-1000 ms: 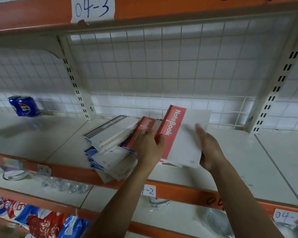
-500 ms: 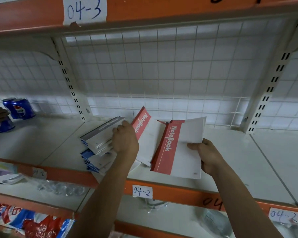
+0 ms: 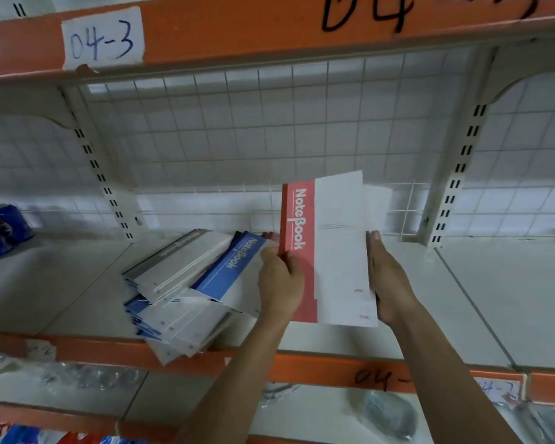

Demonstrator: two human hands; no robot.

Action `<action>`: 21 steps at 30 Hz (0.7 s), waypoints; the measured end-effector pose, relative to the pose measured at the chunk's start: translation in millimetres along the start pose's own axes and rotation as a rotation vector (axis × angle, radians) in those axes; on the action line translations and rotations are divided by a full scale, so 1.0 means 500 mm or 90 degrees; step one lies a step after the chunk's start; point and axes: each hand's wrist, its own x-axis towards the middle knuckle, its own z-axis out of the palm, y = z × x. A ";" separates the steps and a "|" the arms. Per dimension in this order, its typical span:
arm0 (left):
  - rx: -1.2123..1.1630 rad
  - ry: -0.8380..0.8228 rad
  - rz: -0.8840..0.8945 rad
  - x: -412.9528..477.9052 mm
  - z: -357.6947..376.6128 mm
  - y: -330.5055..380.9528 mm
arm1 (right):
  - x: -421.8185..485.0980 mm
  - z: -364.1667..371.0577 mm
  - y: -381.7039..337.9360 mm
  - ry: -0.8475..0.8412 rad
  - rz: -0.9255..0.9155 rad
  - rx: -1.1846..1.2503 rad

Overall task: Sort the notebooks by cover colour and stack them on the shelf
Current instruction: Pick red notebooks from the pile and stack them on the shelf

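Note:
Two or more red-and-white notebooks stand tilted up above the white shelf, held together between both hands. My left hand grips their red spine edge, thumb on the cover. My right hand presses flat against their right edge, fingers straight. To the left lies a messy pile of notebooks: a blue-spined one on top beside my left hand, a grey-spined one further left, and several more blue ones underneath, overhanging the shelf's front edge.
A blue drink can lies at the shelf's far left. A wire grid backs the shelf, with slotted uprights on both sides. Orange rails carry labels 04-3 and 04-2. The lower shelf holds clear plastic-wrapped items.
My left hand lifted a second red notebook from the pile and brought it against the one in my right hand. Both hands now square the red notebooks upright, and the blue notebook is uncovered.

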 end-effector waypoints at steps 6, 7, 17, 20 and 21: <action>-0.076 -0.032 0.137 -0.036 0.058 0.029 | -0.029 -0.089 -0.035 0.003 -0.144 -0.176; -0.094 -0.045 0.144 -0.045 0.070 0.034 | -0.034 -0.104 -0.043 0.011 -0.161 -0.208; -0.194 -0.091 0.057 -0.146 0.170 0.055 | -0.065 -0.215 0.012 0.068 -0.132 -0.215; -0.128 -0.128 0.003 -0.146 0.183 0.050 | -0.052 -0.225 0.054 0.109 -0.092 -0.178; -0.102 -0.146 -0.009 -0.145 0.184 0.050 | -0.049 -0.228 0.063 0.127 -0.088 -0.176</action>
